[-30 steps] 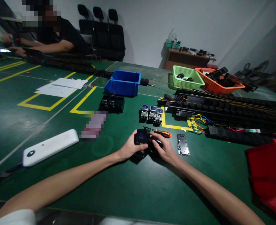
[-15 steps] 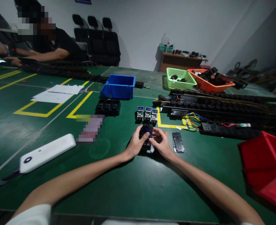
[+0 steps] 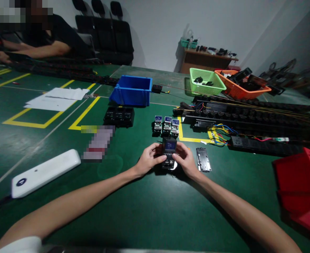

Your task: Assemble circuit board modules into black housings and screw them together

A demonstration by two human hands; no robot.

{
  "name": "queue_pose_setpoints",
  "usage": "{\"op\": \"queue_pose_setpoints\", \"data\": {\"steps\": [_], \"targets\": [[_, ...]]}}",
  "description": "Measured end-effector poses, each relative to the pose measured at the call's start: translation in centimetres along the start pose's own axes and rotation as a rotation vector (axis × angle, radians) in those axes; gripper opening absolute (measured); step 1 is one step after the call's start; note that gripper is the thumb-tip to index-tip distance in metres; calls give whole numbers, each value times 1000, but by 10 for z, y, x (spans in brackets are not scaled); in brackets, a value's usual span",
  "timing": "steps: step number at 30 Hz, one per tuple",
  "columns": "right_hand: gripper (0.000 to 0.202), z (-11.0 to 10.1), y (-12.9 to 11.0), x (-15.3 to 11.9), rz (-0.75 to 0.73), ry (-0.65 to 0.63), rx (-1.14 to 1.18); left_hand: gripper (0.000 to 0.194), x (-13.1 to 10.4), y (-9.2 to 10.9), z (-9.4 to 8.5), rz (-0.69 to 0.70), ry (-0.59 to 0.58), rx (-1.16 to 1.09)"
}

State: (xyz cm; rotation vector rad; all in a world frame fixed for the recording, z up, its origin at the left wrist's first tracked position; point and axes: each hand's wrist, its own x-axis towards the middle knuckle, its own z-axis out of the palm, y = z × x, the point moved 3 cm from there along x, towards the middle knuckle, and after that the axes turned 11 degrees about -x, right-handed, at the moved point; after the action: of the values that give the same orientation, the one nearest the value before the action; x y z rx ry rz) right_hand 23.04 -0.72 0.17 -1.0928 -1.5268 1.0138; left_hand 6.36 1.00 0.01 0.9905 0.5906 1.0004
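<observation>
Beyond green table [image 3: 139,211], 3 seats [image 3: 106,37]

the left hand [image 3: 147,160] and right hand [image 3: 187,161] hold a small black device [image 3: 169,151] between them, its screen facing up, a thumb on each side. just beyond it, three small circuit boards [image 3: 167,125] sit in a row on the green table [image 3: 144,218]. a black cover plate [image 3: 204,160] lies near the right hand. a blue bin [image 3: 131,92] stands farther back.
</observation>
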Motion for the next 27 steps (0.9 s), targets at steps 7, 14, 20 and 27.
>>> {"op": "queue_pose_setpoints", "data": {"steps": [7,14,20,27], "targets": [[50,-2,6,2,22,-24,47,41,0,1,0,-11,5,1],[51,-4,9,3,67,-45,89,42,0,2,0,-50,-33,4],[53,-4,11,3,65,-60,64,41,2,0,-1,-40,-7,4],[49,-2,8,4,66,-39,88,38,1,0,1,5,-17,1]]}}
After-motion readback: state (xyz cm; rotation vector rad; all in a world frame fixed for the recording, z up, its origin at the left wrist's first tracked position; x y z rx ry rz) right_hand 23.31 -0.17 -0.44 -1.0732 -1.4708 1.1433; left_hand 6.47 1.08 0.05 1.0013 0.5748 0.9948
